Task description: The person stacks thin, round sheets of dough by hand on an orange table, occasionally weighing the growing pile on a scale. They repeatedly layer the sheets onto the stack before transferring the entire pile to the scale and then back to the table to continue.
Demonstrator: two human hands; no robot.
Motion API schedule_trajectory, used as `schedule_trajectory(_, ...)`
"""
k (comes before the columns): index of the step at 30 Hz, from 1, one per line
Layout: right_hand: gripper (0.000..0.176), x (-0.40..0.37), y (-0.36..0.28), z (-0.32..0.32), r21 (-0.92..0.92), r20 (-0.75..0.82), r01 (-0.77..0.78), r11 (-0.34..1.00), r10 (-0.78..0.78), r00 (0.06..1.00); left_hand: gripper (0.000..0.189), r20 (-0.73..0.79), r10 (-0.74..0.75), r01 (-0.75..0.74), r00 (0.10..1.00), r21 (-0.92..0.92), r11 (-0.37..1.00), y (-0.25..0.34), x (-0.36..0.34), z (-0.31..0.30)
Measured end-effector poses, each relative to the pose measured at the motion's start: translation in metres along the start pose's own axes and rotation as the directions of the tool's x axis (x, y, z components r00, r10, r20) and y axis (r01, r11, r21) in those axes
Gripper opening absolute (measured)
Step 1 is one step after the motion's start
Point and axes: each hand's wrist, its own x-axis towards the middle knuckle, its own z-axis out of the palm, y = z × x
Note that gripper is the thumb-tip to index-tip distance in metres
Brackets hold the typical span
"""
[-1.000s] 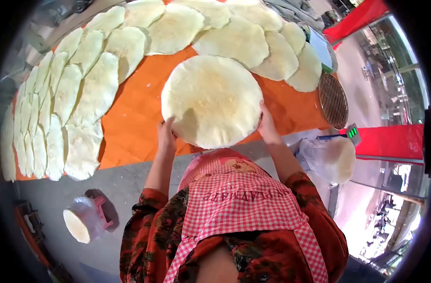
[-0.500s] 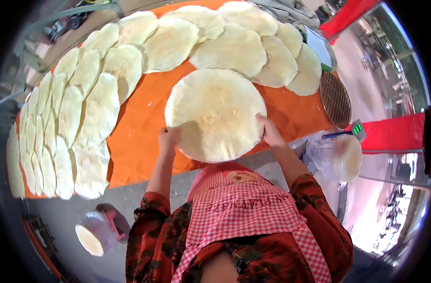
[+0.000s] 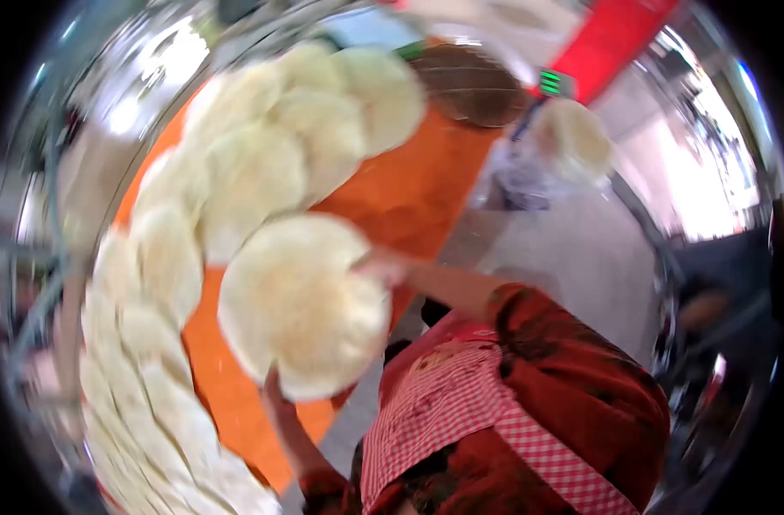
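Note:
A large round flatbread, pale with faint tan patches, is held between my two hands over the orange cloth. Its thickness suggests a stack, but blur keeps me from telling. My left hand grips the edge nearest my body, fingers partly under it. On the right edge, my right hand is closed with the thumb on top. Thin overlapping flatbreads lie in rows along the far side of the cloth and curve down its left side.
A round wire rack sits at the table's far end. Beside it are a scale display, a wrapped round stack and clear plastic. A red post rises behind. Grey floor shows to the right.
My view has turned to the right, so the table now slants across it. Both hands keep hold of the round flatbread. The picture has become blurred.

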Motion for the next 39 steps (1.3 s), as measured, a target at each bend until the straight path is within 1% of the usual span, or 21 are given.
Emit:
schedule_trajectory(1, 0.042, 0.001, 0.007, 0.01, 0.021, -0.091, 0.12, 0.993, -0.118, 0.989, 0.056, 0.073, 0.088, -0.091, 0.993, 0.039, 0.995, 0.008, -0.005, 0.003)
schedule_trajectory(2, 0.041, 0.012, -0.009, 0.01, 0.13, -0.088, -0.163, 0.978, 0.175, 0.981, 0.06, 0.037, 0.105, -0.108, 0.994, 0.092, 0.99, 0.023, -0.013, 0.016)
schedule_trajectory(3, 0.043, 0.025, -0.029, 0.01, 0.27, -0.076, -0.445, 0.854, 0.479, 0.874, 0.062, 0.061, 0.148, -0.156, 0.987, 0.157, 0.975, 0.039, -0.028, 0.038)
schedule_trajectory(4, 0.048, 0.038, -0.049, 0.01, 0.397, -0.058, -0.639, 0.658, 0.713, 0.699, 0.062, 0.063, 0.195, -0.204, 0.979, 0.201, 0.958, 0.051, -0.038, 0.057)
schedule_trajectory(5, 0.053, 0.057, -0.067, 0.007, 0.77, -0.039, -0.568, 0.292, 0.909, 0.415, 0.063, 0.07, 0.236, -0.246, 0.969, 0.234, 0.941, 0.061, -0.043, 0.079)
schedule_trajectory(8, 0.059, 0.049, -0.089, -0.062, 0.788, -0.026, -0.568, 0.236, 0.935, 0.353, 0.064, 0.121, 0.368, -0.387, 0.922, 0.291, 0.875, 0.074, -0.058, 0.169)
schedule_trajectory(11, 0.059, 0.015, -0.123, -0.159, 0.836, -0.31, -0.282, 0.472, 0.828, 0.467, 0.066, 0.247, 0.424, -0.485, 0.871, 0.305, 0.819, 0.068, -0.061, 0.276)
schedule_trajectory(13, 0.061, -0.015, -0.156, -0.232, 0.792, -0.364, -0.364, 0.49, 0.858, 0.363, 0.067, 0.339, 0.406, -0.504, 0.849, 0.286, 0.815, 0.049, -0.057, 0.344)
schedule_trajectory(14, 0.061, -0.041, -0.157, -0.259, 0.735, -0.478, -0.339, 0.587, 0.804, 0.355, 0.067, 0.382, 0.382, -0.499, 0.841, 0.278, 0.821, 0.038, -0.054, 0.375)
schedule_trajectory(16, 0.059, -0.084, -0.202, -0.324, 0.717, -0.567, -0.28, 0.639, 0.767, 0.299, 0.071, 0.476, 0.297, -0.462, 0.828, 0.278, 0.842, -0.001, -0.037, 0.445)
schedule_trajectory(18, 0.056, -0.152, -0.228, -0.366, 0.719, -0.607, -0.302, 0.626, 0.777, 0.165, 0.075, 0.536, 0.15, -0.361, 0.831, 0.313, 0.878, -0.05, -0.024, 0.519)
schedule_trajectory(19, 0.055, -0.183, -0.244, -0.381, 0.711, -0.664, -0.225, 0.666, 0.741, 0.097, 0.077, 0.549, 0.049, -0.274, 0.835, 0.337, 0.901, -0.079, -0.019, 0.555)
schedule_trajectory(20, 0.054, -0.211, -0.26, -0.393, 0.69, -0.712, -0.153, 0.707, 0.701, 0.029, 0.073, 0.663, 0.007, -0.292, 0.748, 0.321, 0.901, -0.112, -0.001, 0.584)
schedule_trajectory(21, 0.055, -0.243, -0.273, -0.402, 0.689, -0.722, -0.165, 0.706, 0.69, -0.058, 0.07, 0.762, -0.03, -0.309, 0.647, 0.298, 0.903, -0.146, 0.017, 0.612)
schedule_trajectory(23, 0.056, -0.304, -0.295, -0.417, 0.681, -0.731, -0.169, 0.713, 0.647, -0.216, 0.065, 0.75, -0.255, -0.131, 0.61, 0.413, 0.901, -0.205, 0.022, 0.673)
schedule_trajectory(25, 0.057, -0.342, -0.314, -0.435, 0.664, -0.734, -0.184, 0.724, 0.586, -0.343, 0.063, 0.762, -0.39, -0.086, 0.517, 0.499, 0.862, -0.261, 0.029, 0.73)
schedule_trajectory(29, 0.054, -0.398, -0.33, -0.496, 0.651, -0.722, -0.255, 0.715, 0.48, -0.499, 0.063, 0.765, -0.493, 0.096, 0.414, 0.502, 0.86, -0.354, 0.04, 0.821)
schedule_trajectory(32, 0.053, -0.433, -0.325, -0.561, 0.625, -0.742, -0.281, 0.728, 0.442, -0.504, 0.06, 0.781, -0.503, 0.116, 0.37, 0.498, 0.859, -0.393, 0.05, 0.893)
schedule_trajectory(35, 0.049, -0.466, -0.314, -0.626, 0.603, -0.776, -0.319, 0.731, 0.446, -0.445, 0.059, 0.744, -0.537, 0.171, 0.397, 0.515, 0.84, -0.426, 0.061, 0.936)
schedule_trajectory(38, 0.048, -0.505, -0.295, -0.684, 0.694, -0.705, -0.304, 0.652, 0.532, -0.469, 0.056, 0.744, -0.525, 0.171, 0.414, 0.503, 0.847, -0.468, 0.087, 0.965)
schedule_trajectory(39, 0.048, -0.529, -0.284, -0.698, 0.744, -0.656, -0.31, 0.592, 0.556, -0.511, 0.055, 0.716, -0.553, 0.165, 0.427, 0.54, 0.826, -0.485, 0.096, 0.97)
